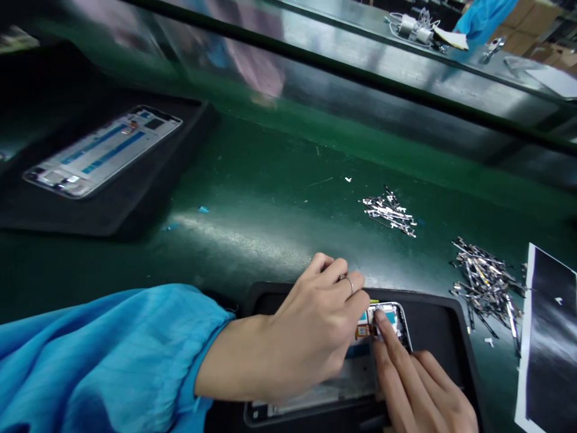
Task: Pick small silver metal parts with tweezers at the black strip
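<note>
At six o'clock of the view, in a black tray (444,313) on the green worktop (270,198), the phone frame (393,314) lies flat, with its upper end toward one o'clock. It looks thin and light, stiff along its metal rim, but its small inner parts and an orange flex seem fragile. I judge the long edges the safe place to hold it.

The left hand (315,337) lies over the middle of the frame with its fingers curled together at the upper end. I cannot tell if they pinch something small. The right hand (419,385) comes from five o'clock with fingers stretched; its index fingertip presses on the upper end and it grips nothing.

Two heaps of small metal parts (390,210) (487,282) lie at one and three o'clock of the tray. A second frame (103,150) rests at ten o'clock.
</note>
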Demonstrator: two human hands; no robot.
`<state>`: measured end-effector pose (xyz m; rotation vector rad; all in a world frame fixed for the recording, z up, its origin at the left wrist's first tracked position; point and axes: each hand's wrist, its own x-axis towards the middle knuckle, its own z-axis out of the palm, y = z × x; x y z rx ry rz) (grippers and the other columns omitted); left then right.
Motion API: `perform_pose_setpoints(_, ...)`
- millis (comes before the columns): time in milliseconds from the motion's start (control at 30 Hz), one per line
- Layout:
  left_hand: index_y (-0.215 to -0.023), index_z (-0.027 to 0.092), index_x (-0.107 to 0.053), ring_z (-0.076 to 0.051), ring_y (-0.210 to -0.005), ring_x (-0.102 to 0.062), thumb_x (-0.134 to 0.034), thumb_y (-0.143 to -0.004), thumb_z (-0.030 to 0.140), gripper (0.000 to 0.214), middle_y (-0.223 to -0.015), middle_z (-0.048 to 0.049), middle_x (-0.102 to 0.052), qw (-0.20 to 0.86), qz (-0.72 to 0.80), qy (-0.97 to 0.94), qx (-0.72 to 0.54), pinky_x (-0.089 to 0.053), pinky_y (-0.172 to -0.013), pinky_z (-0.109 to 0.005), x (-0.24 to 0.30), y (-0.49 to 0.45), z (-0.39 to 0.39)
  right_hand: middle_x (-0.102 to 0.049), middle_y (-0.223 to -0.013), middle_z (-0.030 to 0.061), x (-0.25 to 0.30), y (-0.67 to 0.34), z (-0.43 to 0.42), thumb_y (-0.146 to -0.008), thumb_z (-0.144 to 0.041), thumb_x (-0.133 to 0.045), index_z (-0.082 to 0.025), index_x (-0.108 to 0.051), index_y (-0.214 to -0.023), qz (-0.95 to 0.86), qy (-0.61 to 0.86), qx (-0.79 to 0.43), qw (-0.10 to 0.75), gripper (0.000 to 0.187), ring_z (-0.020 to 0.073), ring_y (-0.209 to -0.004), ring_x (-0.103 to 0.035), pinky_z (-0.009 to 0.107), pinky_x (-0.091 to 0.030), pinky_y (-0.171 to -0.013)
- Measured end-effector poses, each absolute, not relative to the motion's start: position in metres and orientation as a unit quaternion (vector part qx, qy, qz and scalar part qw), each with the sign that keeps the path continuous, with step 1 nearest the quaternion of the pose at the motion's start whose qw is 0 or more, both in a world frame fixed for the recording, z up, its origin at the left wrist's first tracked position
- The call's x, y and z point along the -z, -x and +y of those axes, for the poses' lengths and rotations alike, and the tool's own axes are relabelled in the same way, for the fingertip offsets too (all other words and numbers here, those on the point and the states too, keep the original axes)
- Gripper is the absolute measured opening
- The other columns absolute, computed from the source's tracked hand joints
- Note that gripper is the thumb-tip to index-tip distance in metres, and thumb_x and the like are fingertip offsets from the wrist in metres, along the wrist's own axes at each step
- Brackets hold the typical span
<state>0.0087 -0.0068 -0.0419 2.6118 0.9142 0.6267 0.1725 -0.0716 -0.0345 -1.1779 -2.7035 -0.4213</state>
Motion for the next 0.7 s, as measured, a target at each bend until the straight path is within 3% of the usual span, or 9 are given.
perform_pose_setpoints(700, -0.062, 0.013, -0.050, -0.017, -0.065, -0.034, -0.035, -0.081, 0.003, 0.026, -0.068, -0.0045, -0.048, 0.204, 0.337, -0.895, -0.209, -0.028, -0.062, -0.033, 0.038, 0.001, -0.009, -0.065, -0.093, 0.0134, 0.030, -0.170, -0.063, -0.086, -0.003, -0.024, -0.010, -0.068, -0.072, -0.905, 0.396, 0.121, 0.094, 0.047, 0.0078, -0.047, -0.056, 0.018, -0.043, -0.048)
